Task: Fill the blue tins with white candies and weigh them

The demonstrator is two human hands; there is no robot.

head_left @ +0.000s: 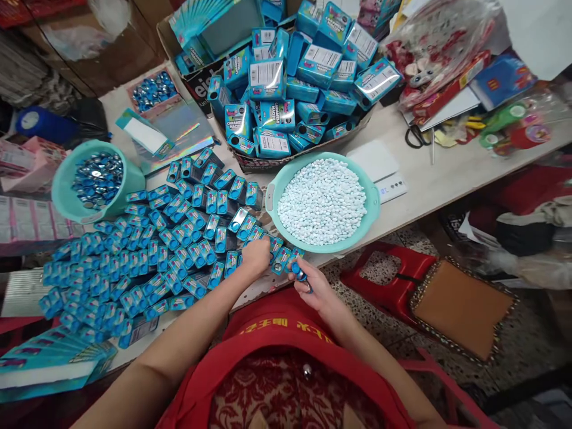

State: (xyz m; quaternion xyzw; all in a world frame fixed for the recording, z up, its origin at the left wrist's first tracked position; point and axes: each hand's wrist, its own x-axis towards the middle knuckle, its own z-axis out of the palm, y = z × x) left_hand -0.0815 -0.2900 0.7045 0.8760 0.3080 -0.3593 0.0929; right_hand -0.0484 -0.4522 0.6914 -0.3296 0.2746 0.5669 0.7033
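Observation:
My left hand (257,255) is closed in a fist on the tops of the small blue boxes (281,260) near the table's front edge; whatever lies under its fingers is hidden. Just to the right, my right hand (316,287) is closed round small blue and silver caps (298,271), beside the last box of the row. Many more blue boxes (154,256) stand packed together on the left. Behind my hands sits a turquoise basin (373,205) full of pale candies (322,202).
A turquoise bucket (134,176) of caps stands at the left. A cardboard box (263,164) heaped with blue packs is at the back. Right of the basin are a white scale (393,187) and black scissors (416,137). A red chair (388,286) stands at the right.

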